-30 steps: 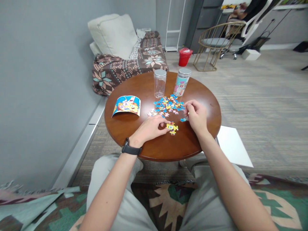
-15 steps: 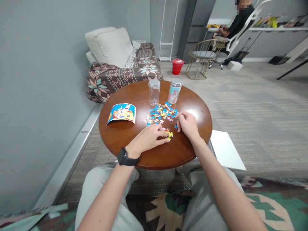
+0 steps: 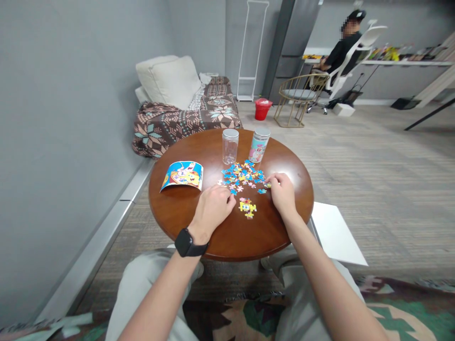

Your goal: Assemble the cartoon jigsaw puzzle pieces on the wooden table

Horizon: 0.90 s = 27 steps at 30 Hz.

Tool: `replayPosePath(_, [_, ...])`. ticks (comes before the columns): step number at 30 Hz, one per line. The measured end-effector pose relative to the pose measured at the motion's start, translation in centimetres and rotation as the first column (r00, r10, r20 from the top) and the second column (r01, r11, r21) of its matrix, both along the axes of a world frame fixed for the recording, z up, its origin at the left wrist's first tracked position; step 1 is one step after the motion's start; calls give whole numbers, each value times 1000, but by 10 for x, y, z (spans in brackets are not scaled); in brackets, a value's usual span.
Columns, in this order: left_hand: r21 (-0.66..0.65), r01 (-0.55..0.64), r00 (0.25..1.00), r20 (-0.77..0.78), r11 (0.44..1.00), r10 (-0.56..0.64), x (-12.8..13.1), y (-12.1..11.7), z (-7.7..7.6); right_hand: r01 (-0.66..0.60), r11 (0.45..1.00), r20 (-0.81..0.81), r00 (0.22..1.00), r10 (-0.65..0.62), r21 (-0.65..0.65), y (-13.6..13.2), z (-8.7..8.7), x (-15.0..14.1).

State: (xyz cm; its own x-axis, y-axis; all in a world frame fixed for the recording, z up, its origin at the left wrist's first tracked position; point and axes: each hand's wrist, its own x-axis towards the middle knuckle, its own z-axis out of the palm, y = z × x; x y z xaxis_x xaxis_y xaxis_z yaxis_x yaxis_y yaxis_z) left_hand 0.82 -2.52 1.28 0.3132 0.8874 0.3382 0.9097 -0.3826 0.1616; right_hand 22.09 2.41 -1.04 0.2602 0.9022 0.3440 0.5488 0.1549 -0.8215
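Observation:
On the round wooden table (image 3: 181, 227), a small joined cluster of yellow jigsaw pieces (image 3: 247, 207) with a cartoon eye lies between my hands. Beyond it spreads a loose pile of mostly blue puzzle pieces (image 3: 241, 174). My left hand (image 3: 213, 204), watch on its wrist, rests at the pile's near left side with fingers curled; whatever may be under them is hidden. At the right edge of the pile my right hand (image 3: 283, 192) has thumb and forefinger closed on a yellowish puzzle piece (image 3: 268, 185). A blue piece (image 3: 262, 191) lies beside those fingertips.
A curved picture sheet (image 3: 183, 175) stands at the table's left. A clear jar (image 3: 230, 148) and a printed jar (image 3: 259, 146), both silver-lidded, stand behind the pile. Farther back are a covered sofa (image 3: 185, 118), a red bin (image 3: 262, 110), a wire chair (image 3: 300, 94) and a seated person (image 3: 343, 52).
My left hand has left the joined yellow cluster and moved left to the pile's edge, fingers now curled in. The right hand stays by the pile's right side. The camera view has tilted slightly upward.

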Motion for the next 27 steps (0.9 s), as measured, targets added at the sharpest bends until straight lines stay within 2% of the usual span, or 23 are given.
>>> replayPosePath(3, [12, 29, 1000, -3, 1000, -29, 0, 1, -4, -6, 1000, 69, 998, 4, 22, 3, -6, 1])
replayPosePath(8, [7, 105, 994, 7, 994, -105, 0, 3, -10, -137, 989, 14, 991, 136, 58, 8, -16, 0])
replayPosePath(14, [32, 119, 993, 24, 992, -120, -1, 2, -8, -130, 984, -52, 989, 137, 119, 6, -10, 0])
replayPosePath(16, [28, 145, 988, 40, 989, -146, 0, 2, -5, -137, 987, -24, 990, 140, 83, 2, -5, -2])
replayPosePath(21, [-16, 262, 964, 46, 965, -261, 1, 2, -4, -238, 967, -8, 971, 239, -91, -5, 2, -8])
replayPosePath(27, [28, 230, 972, 41, 973, -231, 1, 2, -6, -209, 973, -48, 978, 205, -95, -4, 3, -8])
